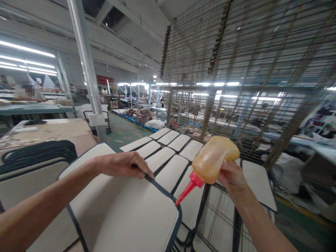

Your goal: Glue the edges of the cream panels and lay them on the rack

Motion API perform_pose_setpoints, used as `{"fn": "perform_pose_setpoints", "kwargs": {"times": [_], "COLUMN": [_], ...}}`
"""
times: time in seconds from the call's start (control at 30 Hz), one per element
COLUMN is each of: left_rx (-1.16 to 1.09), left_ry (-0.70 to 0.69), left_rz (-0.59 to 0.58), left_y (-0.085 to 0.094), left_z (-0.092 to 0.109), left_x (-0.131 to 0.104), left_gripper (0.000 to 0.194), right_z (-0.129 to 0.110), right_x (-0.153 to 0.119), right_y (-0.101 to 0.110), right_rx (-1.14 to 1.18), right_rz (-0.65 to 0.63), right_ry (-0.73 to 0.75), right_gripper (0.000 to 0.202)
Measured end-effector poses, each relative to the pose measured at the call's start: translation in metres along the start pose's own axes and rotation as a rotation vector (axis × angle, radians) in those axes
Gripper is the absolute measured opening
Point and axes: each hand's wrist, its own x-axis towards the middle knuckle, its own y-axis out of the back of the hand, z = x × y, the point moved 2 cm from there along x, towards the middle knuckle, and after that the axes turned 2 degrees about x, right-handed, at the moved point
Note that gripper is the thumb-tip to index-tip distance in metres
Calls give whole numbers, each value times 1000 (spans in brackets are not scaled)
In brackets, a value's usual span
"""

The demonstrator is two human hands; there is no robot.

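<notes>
Right hand (pixel 232 176), fingers clamped on tilted glue bottle (pixel 214 159), red nozzle (pixel 187 190) down-left at panel (pixel 131 213) corner; left hand (pixel 122 164) fingers together, flat on the panel's edge.

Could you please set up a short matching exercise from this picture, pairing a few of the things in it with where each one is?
Things:
1. squeeze bottle
2. left hand
3. red nozzle
4. small white panels

Places:
A. pressing on the dark trim of the big white panel
B. laid in rows on the wire rack
C. gripped in the right hand
D. tip at the big panel's corner edge

Pairs: 1-C, 2-A, 3-D, 4-B
</notes>
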Motion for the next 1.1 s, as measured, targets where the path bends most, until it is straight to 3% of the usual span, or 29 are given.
{"fn": "perform_pose_setpoints", "kwargs": {"times": [0.23, 0.63, 0.93, 1.1], "left_rx": [51, 36, -304, -459], "left_ry": [25, 46, 191, 271], "left_rz": [108, 273, 285, 359], "left_y": [5, 6, 0, -1], "left_z": [-9, -66, -77, -93], "left_x": [-8, -20, -28, -32], "left_gripper": [28, 31, 30, 30], "right_z": [-1, 5, 17, 21], "right_x": [-8, -30, -33, -34], "right_y": [3, -1, -4, -11], "right_rx": [78, 79, 48, 51], "right_rz": [66, 224, 172, 174], "right_ry": [-24, 125, 72, 40], "right_gripper": [54, 26, 35, 41]}}
